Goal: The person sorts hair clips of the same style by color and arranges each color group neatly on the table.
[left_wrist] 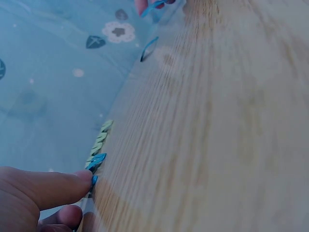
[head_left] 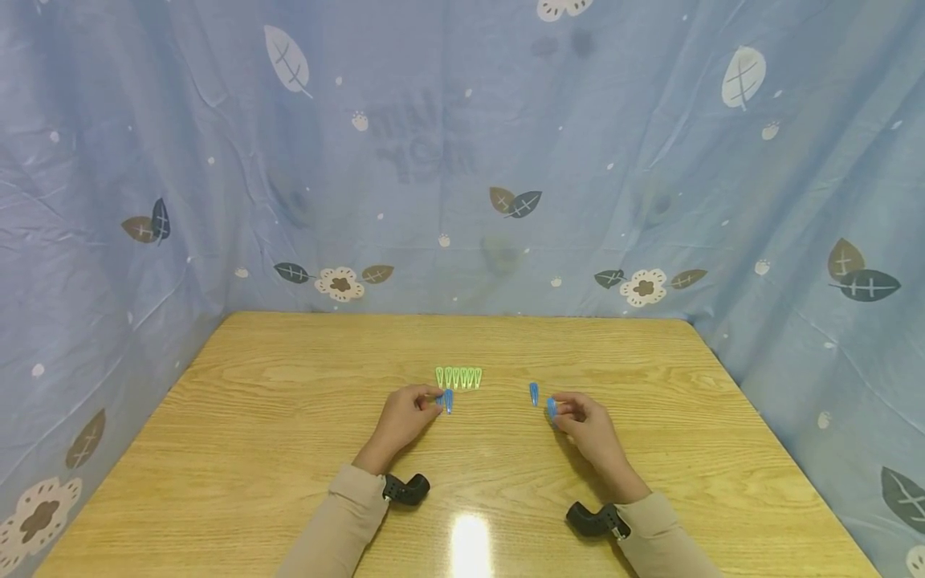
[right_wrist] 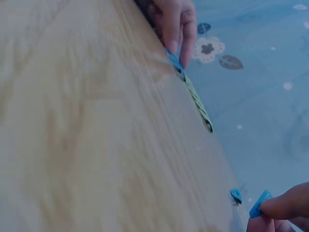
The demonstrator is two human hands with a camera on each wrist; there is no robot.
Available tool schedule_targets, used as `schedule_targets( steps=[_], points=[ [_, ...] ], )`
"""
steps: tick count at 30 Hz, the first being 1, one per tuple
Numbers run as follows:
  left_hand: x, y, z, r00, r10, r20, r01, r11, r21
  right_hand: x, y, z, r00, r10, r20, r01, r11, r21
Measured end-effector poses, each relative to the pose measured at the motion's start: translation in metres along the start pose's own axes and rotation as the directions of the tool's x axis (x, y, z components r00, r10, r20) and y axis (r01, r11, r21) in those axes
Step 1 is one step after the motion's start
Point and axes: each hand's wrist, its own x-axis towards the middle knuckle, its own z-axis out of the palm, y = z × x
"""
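Blue snap hair clips and a row of green snap hair clips (head_left: 458, 378) lie on the wooden table. My left hand (head_left: 405, 416) pinches a blue hair clip (head_left: 438, 399) at the row's left end, just below the green ones; the fingers partly cover it. Right beside it lies another blue hair clip (head_left: 449, 401). Off to the right, my right hand (head_left: 588, 425) holds a blue hair clip (right_wrist: 261, 203) between thumb and fingers. A single blue hair clip (head_left: 534, 393) rests on the table just left of that hand.
The wooden table (head_left: 289, 361) reaches back to a blue patterned curtain (head_left: 448, 160), which also hangs along both sides. Black wrist-worn devices (head_left: 406, 489) sit at both cuffs. A bright light reflection shows on the table near the front.
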Motion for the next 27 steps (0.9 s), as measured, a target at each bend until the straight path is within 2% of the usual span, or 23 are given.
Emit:
schedule_targets(
  steps=[15,21,27],
  points=[
    [-0.001,-0.001,0.0,1.0,0.021,-0.014,-0.021,1.0,0.015,0.008,-0.028,0.044,0.99,-0.046,0.134,0.03,0.992,0.121],
    [0.0,0.001,0.0,0.999,0.031,-0.022,-0.031,0.999,0.017,0.015,-0.033,0.065,0.986,-0.061,0.153,0.033,0.982,0.184],
    [0.0,0.0,0.0,1.0,0.014,-0.014,-0.014,1.0,0.014,0.021,-0.035,0.086,0.987,-0.077,0.143,0.045,0.975,0.218]
  ],
)
